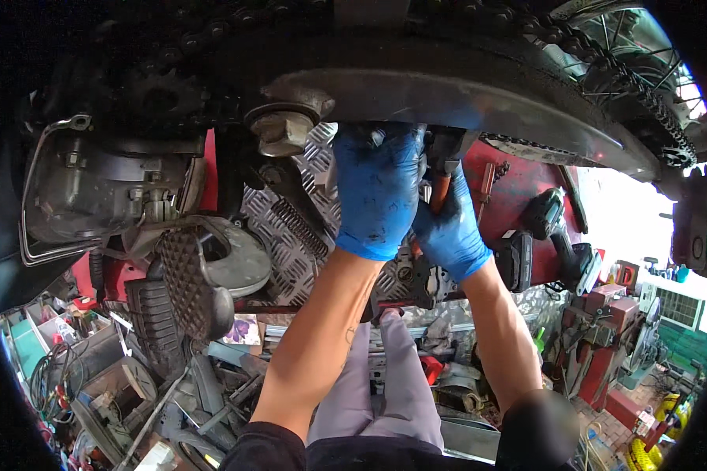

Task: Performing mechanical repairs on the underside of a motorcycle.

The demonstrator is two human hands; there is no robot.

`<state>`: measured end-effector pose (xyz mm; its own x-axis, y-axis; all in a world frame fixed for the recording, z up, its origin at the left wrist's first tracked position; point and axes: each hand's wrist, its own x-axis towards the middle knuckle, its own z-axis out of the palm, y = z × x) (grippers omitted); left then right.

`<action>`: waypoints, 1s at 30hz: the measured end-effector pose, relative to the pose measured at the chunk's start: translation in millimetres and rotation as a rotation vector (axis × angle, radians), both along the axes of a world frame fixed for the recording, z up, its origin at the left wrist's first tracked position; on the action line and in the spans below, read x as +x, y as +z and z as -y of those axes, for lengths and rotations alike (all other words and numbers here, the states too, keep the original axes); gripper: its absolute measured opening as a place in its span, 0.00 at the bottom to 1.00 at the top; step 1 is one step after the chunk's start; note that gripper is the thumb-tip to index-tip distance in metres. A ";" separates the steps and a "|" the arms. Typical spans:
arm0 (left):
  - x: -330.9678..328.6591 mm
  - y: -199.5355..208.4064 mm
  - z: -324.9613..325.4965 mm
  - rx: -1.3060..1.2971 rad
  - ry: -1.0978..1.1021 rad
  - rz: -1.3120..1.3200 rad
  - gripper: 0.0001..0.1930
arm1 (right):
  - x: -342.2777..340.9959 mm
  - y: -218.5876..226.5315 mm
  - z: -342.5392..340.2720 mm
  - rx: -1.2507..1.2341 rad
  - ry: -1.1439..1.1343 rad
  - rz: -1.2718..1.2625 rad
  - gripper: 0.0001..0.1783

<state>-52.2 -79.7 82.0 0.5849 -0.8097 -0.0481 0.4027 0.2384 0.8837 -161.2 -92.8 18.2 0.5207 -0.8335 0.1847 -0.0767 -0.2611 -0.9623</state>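
Note:
Both of my hands wear blue gloves, the left one smudged dark. My left hand (379, 192) reaches up against the underside of a dark motorcycle swingarm (479, 98). Its fingers are curled and partly hidden by the swingarm, so what they grip does not show. Just to the right, my right hand (454, 235) is closed around a tool with an orange handle (441, 191). The tool's upper end goes up beside a dark part below the swingarm. Left of my left hand, a large hex bolt (283, 133) sticks out, with a coil spring (298, 226) below it.
Under the motorcycle lies a red lift platform (518, 204) with a metal tread plate (271, 271). Cordless power tools (558, 231) rest on its right side. A ribbed rubber footrest (188, 286) juts out at left. A drive chain (605, 59) runs at upper right. Clutter surrounds my legs.

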 end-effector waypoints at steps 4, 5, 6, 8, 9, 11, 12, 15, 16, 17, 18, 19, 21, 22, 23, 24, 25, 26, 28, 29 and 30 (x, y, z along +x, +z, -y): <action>-3.7 -5.4 3.7 -0.008 0.083 0.079 0.05 | 6.8 8.4 0.6 0.012 0.017 0.072 0.49; -4.3 -6.5 4.9 -0.019 0.101 0.077 0.05 | 6.2 9.4 1.4 0.021 0.022 0.068 0.49; -4.6 -7.3 5.6 -0.032 0.119 0.074 0.05 | 5.9 10.5 2.1 0.029 0.028 0.063 0.49; -4.8 -6.9 4.7 -0.046 0.138 0.074 0.05 | 5.1 8.3 1.1 0.035 0.034 0.061 0.49; -4.8 -5.2 1.2 -0.037 0.120 0.067 0.05 | 3.5 0.6 -2.8 0.017 0.017 0.069 0.48; -4.2 1.5 -5.3 -0.025 0.083 0.047 0.05 | 1.9 -10.9 -10.2 -0.024 -0.019 0.081 0.48; -4.0 3.9 -5.8 -0.018 0.065 0.037 0.05 | 0.8 -15.7 -10.9 -0.044 -0.038 0.087 0.47; -3.2 7.0 -4.5 -0.021 0.079 0.037 0.05 | 12.2 -4.6 -12.9 0.040 -0.057 0.173 0.46; -4.0 6.3 -3.8 -0.022 0.083 0.034 0.05 | 15.7 -0.3 -13.7 0.082 -0.069 0.212 0.46; -4.1 5.0 -3.3 -0.024 0.086 0.029 0.05 | 18.4 2.1 -14.2 0.125 -0.083 0.250 0.45; -3.2 4.5 -3.5 -0.023 0.086 0.027 0.05 | 20.4 3.8 -14.3 0.125 -0.083 0.248 0.45; -1.1 3.7 -4.1 -0.014 0.061 0.031 0.05 | 22.4 4.9 -13.8 0.067 -0.097 0.229 0.45; 3.5 2.0 -5.5 0.004 0.009 0.038 0.05 | 26.0 6.8 -12.7 -0.050 -0.126 0.189 0.44; 4.5 1.0 -5.6 0.014 -0.016 0.042 0.04 | 27.5 8.4 -12.9 -0.108 -0.139 0.170 0.44; 4.5 0.5 -4.7 0.013 -0.016 0.040 0.04 | 29.1 12.1 -13.2 -0.108 -0.139 0.167 0.44; 3.8 -0.3 -3.5 0.009 0.000 0.053 0.04 | 30.8 17.2 -13.5 -0.010 -0.129 0.216 0.43; 2.9 -1.3 -2.2 0.005 0.017 0.066 0.04 | 32.4 22.6 -13.8 0.087 -0.119 0.264 0.42; 2.1 -2.2 -1.2 0.000 0.033 0.079 0.04 | 33.6 27.0 -14.1 0.185 -0.108 0.312 0.42; 1.5 -3.9 -0.8 -0.006 0.050 0.092 0.04 | 33.1 28.5 -14.0 0.282 -0.098 0.359 0.41; 1.9 -5.1 -1.2 0.001 0.035 0.081 0.02 | 31.8 25.3 -13.8 0.236 -0.105 0.309 0.41; 2.8 -5.9 -1.9 0.007 0.021 0.070 0.02 | 30.5 21.6 -13.6 0.188 -0.112 0.258 0.40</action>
<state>-49.4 -77.8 76.1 0.6038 -0.7970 -0.0123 0.3352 0.2399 0.9111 -130.7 -79.2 39.8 0.3804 -0.9148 0.1360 0.1579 -0.0807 -0.9841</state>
